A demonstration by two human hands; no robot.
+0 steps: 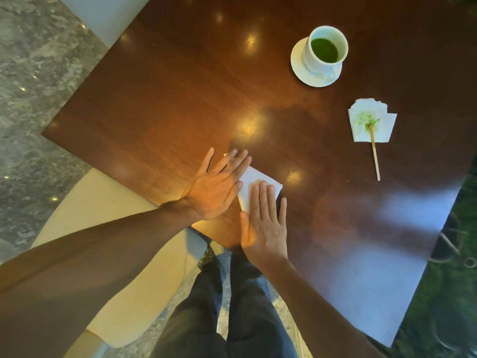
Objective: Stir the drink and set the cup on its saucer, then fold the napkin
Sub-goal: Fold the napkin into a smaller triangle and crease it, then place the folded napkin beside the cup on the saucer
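Both hands, left hand (215,188) and right hand (265,226), press straight fingers on the folded napkin (254,179), long axis running upper-left to lower-right.

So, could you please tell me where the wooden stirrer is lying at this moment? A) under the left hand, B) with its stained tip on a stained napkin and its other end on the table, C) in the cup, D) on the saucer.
B: the wooden stirrer lies with its green tip on the stained napkin, apart from the cup and saucer.

Glossy dark wooden table (160,99), cream chair (124,254), grey marbled floor (33,73).
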